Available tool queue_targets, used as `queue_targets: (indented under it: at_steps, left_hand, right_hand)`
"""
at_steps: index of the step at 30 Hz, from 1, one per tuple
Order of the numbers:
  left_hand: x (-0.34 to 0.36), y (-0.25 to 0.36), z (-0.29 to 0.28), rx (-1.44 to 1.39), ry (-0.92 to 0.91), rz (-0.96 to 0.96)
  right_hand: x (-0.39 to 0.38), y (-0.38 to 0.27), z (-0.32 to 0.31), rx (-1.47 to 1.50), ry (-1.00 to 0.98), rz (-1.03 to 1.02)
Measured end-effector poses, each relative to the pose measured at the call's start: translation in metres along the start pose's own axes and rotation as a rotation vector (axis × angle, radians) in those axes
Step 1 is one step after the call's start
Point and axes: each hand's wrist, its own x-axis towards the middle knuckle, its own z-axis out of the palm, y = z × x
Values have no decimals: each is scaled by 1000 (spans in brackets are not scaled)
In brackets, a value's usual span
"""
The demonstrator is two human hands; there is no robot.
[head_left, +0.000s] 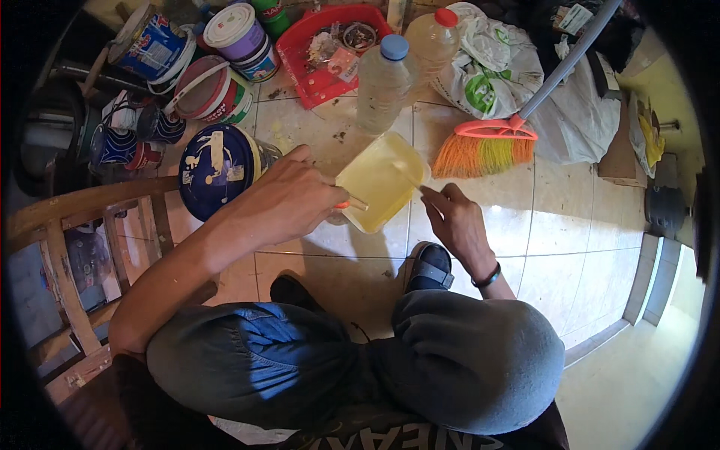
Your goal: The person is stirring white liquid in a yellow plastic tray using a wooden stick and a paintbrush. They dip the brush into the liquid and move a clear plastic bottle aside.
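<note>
A square-cornered plastic tub (373, 222) with pale yellow contents sits in front of me, above the tiled floor. My left hand (300, 196) reaches over its left edge, fingers closed round a slim tool with an orange part (357, 203) whose pale tip is over the tub. From the right, my right hand (456, 219) pinches a thin, pale stick-like tool (409, 177) that slants into the tub; its kind I cannot make out. Behind the tub stand a clear bottle with a blue cap (386, 88) and another with a red cap (433, 46).
A blue-lidded bucket (216, 171) stands left of the tub, with several paint pails (214, 88) behind. A red dustpan (294, 49) with debris lies at the back. On the right are an orange-and-yellow broom (484, 150) and plastic bags (491, 64). A wooden chair (64, 289) is at left.
</note>
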Motion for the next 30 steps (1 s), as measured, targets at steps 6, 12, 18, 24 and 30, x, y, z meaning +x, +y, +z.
queue_targets:
  at_steps: [6,12,18,24,30]
  left_hand:
    - [3,1,-2,30,-1,31]
    - [2,-1,-3,5,-20,29]
    - [1,0,-9,11,-56,4]
    - [-3,2,-13,36,-59,-17]
    - [-3,-1,-13,36,-66,-4]
  right_hand:
    - [-17,-23,20,-48,-130,-88]
    - [3,4,-10,-132,20,26]
    - [27,-4,24,-180,35,-27]
    - [13,-23,28,-175,-84,-98]
    - [49,-1,7,-256,36,-24]
